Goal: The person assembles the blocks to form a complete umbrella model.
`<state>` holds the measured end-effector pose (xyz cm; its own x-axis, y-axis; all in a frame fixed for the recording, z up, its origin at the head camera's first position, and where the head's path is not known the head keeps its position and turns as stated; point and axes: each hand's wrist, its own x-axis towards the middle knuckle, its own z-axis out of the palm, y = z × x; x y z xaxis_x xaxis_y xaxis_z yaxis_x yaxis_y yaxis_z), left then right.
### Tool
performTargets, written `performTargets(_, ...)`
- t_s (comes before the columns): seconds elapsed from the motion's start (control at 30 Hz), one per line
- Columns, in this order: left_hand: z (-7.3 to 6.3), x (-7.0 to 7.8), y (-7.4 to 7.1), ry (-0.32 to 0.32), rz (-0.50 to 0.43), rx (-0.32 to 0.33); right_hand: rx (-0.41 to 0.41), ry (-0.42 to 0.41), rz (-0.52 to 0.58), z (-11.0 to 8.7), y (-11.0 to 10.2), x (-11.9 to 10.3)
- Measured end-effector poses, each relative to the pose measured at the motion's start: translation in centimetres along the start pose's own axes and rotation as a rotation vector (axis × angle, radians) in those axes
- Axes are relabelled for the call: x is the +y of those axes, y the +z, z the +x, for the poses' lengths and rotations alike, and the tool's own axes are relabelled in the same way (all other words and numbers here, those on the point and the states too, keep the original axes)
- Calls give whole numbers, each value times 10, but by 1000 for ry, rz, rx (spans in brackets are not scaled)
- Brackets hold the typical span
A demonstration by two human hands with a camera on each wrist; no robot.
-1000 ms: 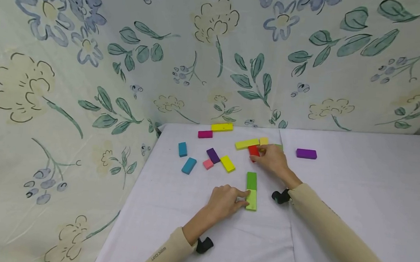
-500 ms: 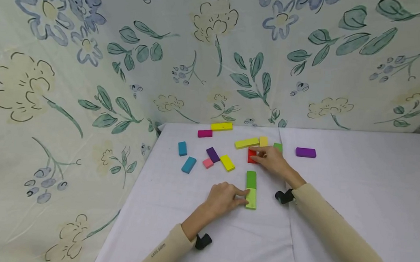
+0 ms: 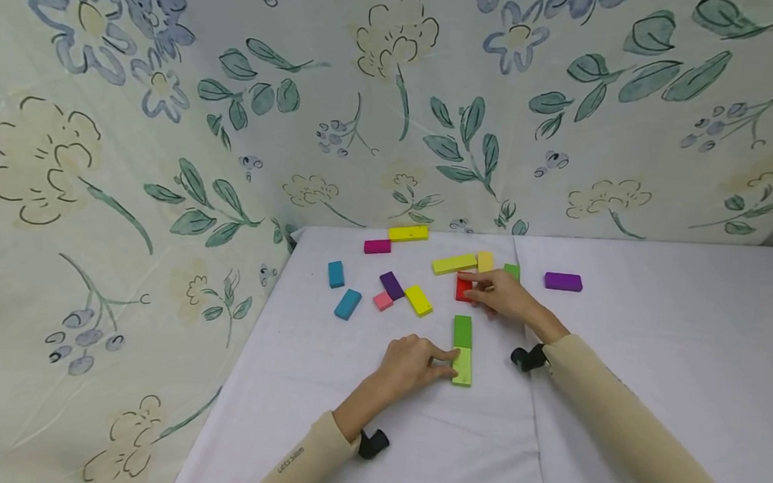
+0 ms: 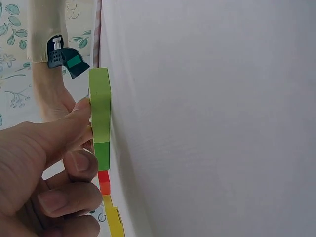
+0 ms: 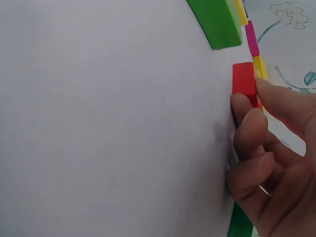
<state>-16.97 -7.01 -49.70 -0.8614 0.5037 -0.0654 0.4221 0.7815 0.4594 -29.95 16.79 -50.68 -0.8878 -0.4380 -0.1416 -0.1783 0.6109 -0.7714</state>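
— Right hand (image 3: 508, 293), how's it set?
— Thumb and finger nearly together, pinching the red block (image 3: 463, 286), just beyond the green block (image 3: 463, 331). Left hand (image 3: 410, 367) holds the light-green block (image 3: 463, 368), touching that one's near end.
— Writing? Room?
— Left sleeve (image 3: 314, 450) lettering starts "Lets". White cloth (image 3: 656, 328) spreads rightward; a yellow block (image 3: 454, 265) sits close beyond the red.

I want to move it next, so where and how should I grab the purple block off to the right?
Probably pinch the purple block at the middle of its long sides, coming from above with the right hand once it releases the red block. The purple one lies flat, its length running left to right, and no other block touches it, so both long sides look free.
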Motion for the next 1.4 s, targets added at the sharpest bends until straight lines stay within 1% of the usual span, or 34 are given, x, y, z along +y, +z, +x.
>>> performTargets(0.13, 0, 0, 1, -5, -3, 1, -42, -54, -76, 5, -6, -3)
performTargets(0.2, 0, 0, 1, -9, -8, -2, -61, -58, -107, 6, -8, -5)
performTargets(0.27, 0, 0, 1, -11, -10, -3, -78, -55, -114, 7, -9, -6)
performTargets(0.67, 0, 1, 1, -12, -5, 3, -133, -74, -55, -2, -6, -4)
performTargets(1.0, -1, 1, 2, 17, 4, 22, -119, -91, -13, -9, 1, -3)
performTargets(1.13, -4, 3, 3, 22, -2, 21, -119, -85, -4, -13, 2, -3)
performTargets(1.4, -10, 4, 6, 48, 18, 25, -125, -71, 22, -20, 5, -2)
